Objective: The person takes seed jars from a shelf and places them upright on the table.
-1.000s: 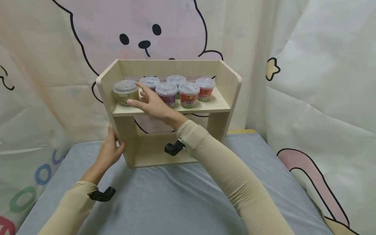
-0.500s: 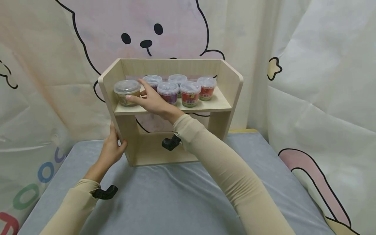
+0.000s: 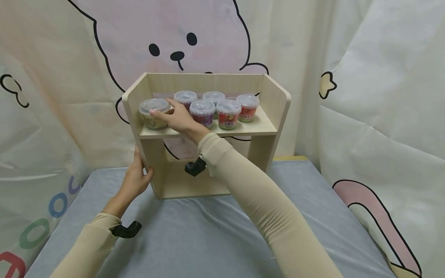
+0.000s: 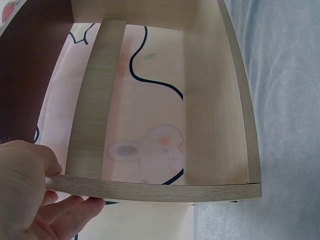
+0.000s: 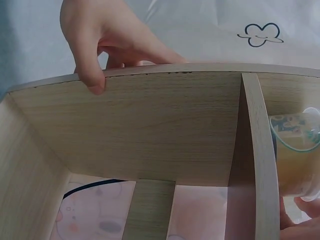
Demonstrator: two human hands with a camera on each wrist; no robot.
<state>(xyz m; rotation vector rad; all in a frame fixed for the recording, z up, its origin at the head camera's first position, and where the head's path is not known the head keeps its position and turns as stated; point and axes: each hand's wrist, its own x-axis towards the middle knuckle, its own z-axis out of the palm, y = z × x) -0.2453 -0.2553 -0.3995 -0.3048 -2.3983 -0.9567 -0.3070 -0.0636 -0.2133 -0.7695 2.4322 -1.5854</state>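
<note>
My left hand (image 3: 136, 178) grips the left side panel of a pale wooden two-tier shelf (image 3: 208, 133); in the left wrist view the thumb lies inside the panel's edge and the fingers (image 4: 75, 215) outside. On the upper tier, at the far left, sits a lidded clear plastic cup (image 3: 153, 112) with yellowish contents. My right hand (image 3: 182, 120) holds this cup from its right side, thumb at the front, index finger by the lid's rim. The right wrist view shows the cup (image 5: 295, 160) at the right edge, with fingers (image 5: 305, 227) against it.
Several smaller lidded cups with purple labels (image 3: 202, 116) and red labels (image 3: 228, 117) stand close to the right hand on the same tier. The lower tier has an open front. A grey-blue cloth (image 3: 208, 235) covers the table, and a printed curtain (image 3: 215, 34) hangs behind.
My right hand has moved left, and its thumb and index finger have closed in on the leftmost cup. My left hand stays on the side panel. The head view has shifted slightly.
</note>
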